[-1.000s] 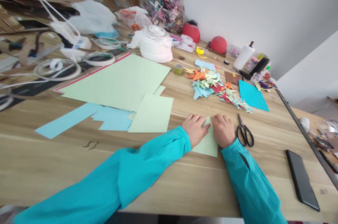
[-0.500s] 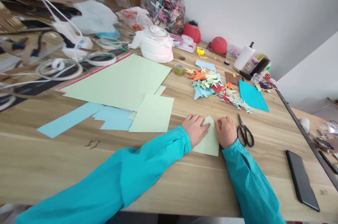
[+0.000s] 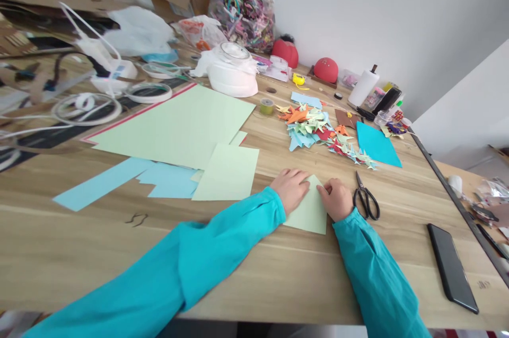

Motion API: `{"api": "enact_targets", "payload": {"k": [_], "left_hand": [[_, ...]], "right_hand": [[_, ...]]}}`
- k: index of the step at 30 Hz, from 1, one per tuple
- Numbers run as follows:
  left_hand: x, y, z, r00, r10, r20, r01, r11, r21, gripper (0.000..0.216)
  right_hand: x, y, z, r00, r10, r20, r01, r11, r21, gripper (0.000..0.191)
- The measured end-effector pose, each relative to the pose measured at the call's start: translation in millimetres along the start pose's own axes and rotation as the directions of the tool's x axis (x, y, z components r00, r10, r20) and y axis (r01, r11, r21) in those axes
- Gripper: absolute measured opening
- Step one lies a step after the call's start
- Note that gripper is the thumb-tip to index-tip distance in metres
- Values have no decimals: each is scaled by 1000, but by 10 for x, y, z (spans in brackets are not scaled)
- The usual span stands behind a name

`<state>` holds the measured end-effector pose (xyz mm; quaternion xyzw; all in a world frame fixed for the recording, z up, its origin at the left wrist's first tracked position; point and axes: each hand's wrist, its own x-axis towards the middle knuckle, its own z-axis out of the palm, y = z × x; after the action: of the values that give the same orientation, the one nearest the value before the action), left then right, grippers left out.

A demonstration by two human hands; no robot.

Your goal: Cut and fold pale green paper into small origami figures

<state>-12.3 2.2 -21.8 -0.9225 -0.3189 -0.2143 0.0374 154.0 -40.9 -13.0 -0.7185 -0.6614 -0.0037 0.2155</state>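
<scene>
A light green sheet of paper (image 3: pixel 308 213) lies on the wooden table in front of me, its far end folded to a point. My left hand (image 3: pixel 291 189) rests on its left side, fingers stretched out and pressing it down. On the opposite side my right hand (image 3: pixel 337 199) is closed, thumb and forefinger at the folded edge near the point; the other fingers are curled. Black-handled scissors (image 3: pixel 366 200) lie just right of my right hand. Left of my hands is another light green sheet (image 3: pixel 228 173), partly over a large green sheet (image 3: pixel 183 126).
Blue paper pieces (image 3: pixel 170 179) lie at the left. Folded paper shapes (image 3: pixel 310 126) are heaped beyond my hands, beside a turquoise sheet (image 3: pixel 377 144). A black phone (image 3: pixel 452 268) lies at the right. Cables (image 3: pixel 87 110), a white roll (image 3: pixel 233 75) and bags stand further back.
My left thumb has drawn back from the middle of the sheet. My right hand has shifted onto the sheet's right edge, thumb and forefinger now reaching over it. The view has shifted slightly.
</scene>
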Motion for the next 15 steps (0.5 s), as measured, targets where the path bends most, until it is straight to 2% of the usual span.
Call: {"api": "enact_targets", "payload": {"k": [3,6,11,15], "left_hand": [[151,-65,58,996,67,57,-66,998,-19,18],[220,-78,108,995,91,42,-89,995,-40,18],[164,-67,95,993,119,15,-118,993,-11,19],[139,-81,76,995,94,18,-94,995,-12,21]], "right_hand": [[-6,-16,-14,1000,15,18,-15,1000,-17,19],[-10,-32,-33,998,47,44,-46,999,-28,18],[-19,-77,-88,988,127,83,-121,990,-71,20],[-45,-127,-153,973,216,86,-197,963,-185,32]]}}
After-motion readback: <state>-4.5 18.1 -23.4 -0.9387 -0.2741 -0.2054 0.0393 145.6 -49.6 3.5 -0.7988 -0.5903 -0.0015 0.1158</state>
